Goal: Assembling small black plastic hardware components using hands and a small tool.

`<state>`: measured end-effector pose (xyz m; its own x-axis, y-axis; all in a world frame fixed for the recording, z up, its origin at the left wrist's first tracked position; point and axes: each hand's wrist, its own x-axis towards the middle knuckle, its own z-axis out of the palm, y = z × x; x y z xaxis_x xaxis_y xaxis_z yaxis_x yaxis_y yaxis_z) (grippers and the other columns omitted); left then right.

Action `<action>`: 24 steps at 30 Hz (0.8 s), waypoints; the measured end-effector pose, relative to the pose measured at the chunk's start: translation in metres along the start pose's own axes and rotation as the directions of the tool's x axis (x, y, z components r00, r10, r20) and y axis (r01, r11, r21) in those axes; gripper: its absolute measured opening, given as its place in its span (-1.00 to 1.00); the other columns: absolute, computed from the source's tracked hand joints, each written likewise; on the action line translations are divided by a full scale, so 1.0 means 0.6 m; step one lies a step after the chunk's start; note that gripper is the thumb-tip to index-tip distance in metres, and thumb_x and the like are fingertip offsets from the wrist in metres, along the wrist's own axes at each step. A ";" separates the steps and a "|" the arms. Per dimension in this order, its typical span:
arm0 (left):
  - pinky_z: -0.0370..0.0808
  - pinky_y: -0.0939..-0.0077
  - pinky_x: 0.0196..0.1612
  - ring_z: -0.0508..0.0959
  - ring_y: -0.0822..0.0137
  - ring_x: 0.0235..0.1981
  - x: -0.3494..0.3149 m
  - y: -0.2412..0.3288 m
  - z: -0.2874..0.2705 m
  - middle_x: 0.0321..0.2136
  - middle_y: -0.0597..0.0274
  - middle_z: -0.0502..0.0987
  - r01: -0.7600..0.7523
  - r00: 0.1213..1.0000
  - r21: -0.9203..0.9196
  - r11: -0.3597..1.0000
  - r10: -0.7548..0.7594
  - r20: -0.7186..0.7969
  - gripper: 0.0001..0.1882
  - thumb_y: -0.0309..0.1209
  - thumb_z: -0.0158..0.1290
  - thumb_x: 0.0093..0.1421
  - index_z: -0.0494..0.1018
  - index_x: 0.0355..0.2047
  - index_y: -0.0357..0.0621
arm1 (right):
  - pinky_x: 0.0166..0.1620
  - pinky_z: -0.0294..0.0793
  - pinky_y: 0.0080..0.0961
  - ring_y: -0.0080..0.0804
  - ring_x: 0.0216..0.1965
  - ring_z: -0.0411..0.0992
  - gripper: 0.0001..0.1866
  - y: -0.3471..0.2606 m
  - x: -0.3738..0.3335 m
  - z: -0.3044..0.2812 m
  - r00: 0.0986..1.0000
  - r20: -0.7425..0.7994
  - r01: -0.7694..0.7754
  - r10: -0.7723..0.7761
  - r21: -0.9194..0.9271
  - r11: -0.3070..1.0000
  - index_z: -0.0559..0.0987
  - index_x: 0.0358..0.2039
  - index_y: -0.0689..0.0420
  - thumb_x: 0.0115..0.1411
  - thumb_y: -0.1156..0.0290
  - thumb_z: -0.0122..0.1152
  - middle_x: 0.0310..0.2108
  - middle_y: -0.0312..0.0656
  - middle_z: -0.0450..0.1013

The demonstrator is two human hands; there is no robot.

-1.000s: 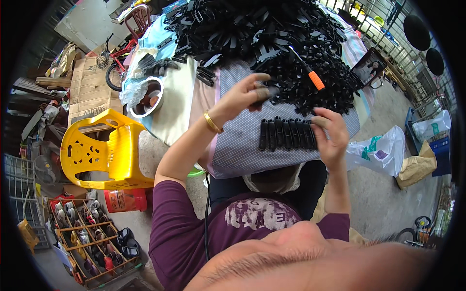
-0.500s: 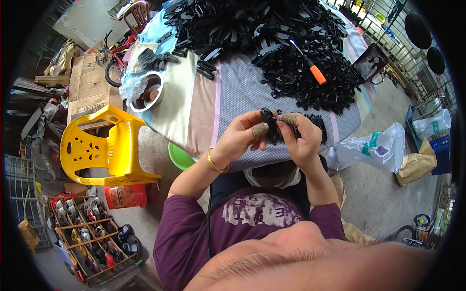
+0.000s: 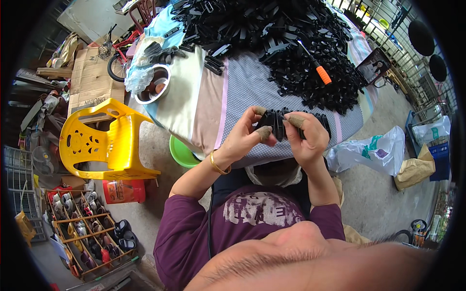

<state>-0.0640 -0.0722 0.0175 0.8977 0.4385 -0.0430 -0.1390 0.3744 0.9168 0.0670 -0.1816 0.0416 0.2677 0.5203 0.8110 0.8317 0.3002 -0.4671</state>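
Observation:
Both my hands are at the near edge of the cloth-covered table [image 3: 247, 77]. My left hand [image 3: 248, 133], with brown coverings on thumb and forefinger, pinches the left end of a row of slim black plastic pieces [image 3: 277, 125]. My right hand [image 3: 308, 138], its forefinger wrapped the same way, closes thumb and finger on the pieces close by. More of the row shows behind my right hand, and its fingers hide part of it. Farther back lies a big heap of longer black plastic parts [image 3: 242, 24], with a mound of small black pieces [image 3: 310, 87] nearer me.
An orange-handled screwdriver [image 3: 321, 72] rests on the mound. A propped phone [image 3: 374, 67] stands at the table's right. Toward the left are a white bowl [image 3: 166, 87], a few black parts [image 3: 213, 65] and a yellow chair [image 3: 109, 145]. White plastic bags [image 3: 374, 150] lie on the right floor.
The black piece between my hands has come into line with the row beside it. My left fingers are spread wider along it, and the whole view has shifted slightly.

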 end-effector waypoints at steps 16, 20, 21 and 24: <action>0.36 0.68 -0.28 0.36 0.55 -0.41 -0.027 0.008 0.010 -0.32 0.32 0.33 -0.123 0.990 0.354 0.927 0.140 -0.023 -0.55 -0.52 -0.23 0.26 0.10 0.17 -0.27 | -0.41 0.45 -0.50 -0.29 -0.45 0.46 -0.78 0.006 -0.009 0.022 0.986 0.054 0.164 -0.159 -0.111 0.980 0.53 -0.38 0.25 -0.13 0.61 0.26 -0.39 -0.16 0.47; 0.39 0.69 -0.29 0.39 0.55 -0.41 -0.030 0.011 0.016 -0.32 0.32 0.36 -0.097 0.993 0.293 0.951 0.111 -0.031 -0.58 -0.50 -0.20 0.28 0.13 0.15 -0.28 | -0.40 0.44 -0.49 -0.30 -0.43 0.46 -0.75 0.007 -0.013 0.022 0.978 0.080 0.205 -0.195 -0.146 0.968 0.54 -0.36 0.24 -0.14 0.60 0.26 -0.37 -0.16 0.47; 0.40 0.68 -0.29 0.41 0.54 -0.40 -0.030 0.011 0.017 -0.32 0.31 0.37 -0.081 0.994 0.288 0.954 0.098 -0.046 -0.58 -0.50 -0.19 0.28 0.13 0.15 -0.28 | -0.40 0.44 -0.49 -0.30 -0.43 0.46 -0.75 0.006 -0.013 0.022 0.977 0.079 0.206 -0.196 -0.146 0.968 0.54 -0.36 0.24 -0.14 0.60 0.26 -0.37 -0.16 0.47; 0.41 0.67 -0.28 0.42 0.54 -0.39 -0.032 0.006 0.019 -0.30 0.30 0.39 -0.104 0.992 0.222 0.969 0.118 -0.048 -0.58 -0.49 -0.16 0.27 0.14 0.13 -0.29 | -0.40 0.43 -0.49 -0.30 -0.43 0.46 -0.76 0.002 -0.014 0.022 0.977 0.090 0.206 -0.193 -0.178 0.962 0.54 -0.36 0.24 -0.14 0.59 0.26 -0.37 -0.16 0.47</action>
<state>-0.0767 -0.0885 0.0264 0.8539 0.5185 0.0459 -0.1351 0.1356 0.9815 0.0594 -0.1753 0.0296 0.0572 0.5228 0.8505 0.9421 0.2537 -0.2193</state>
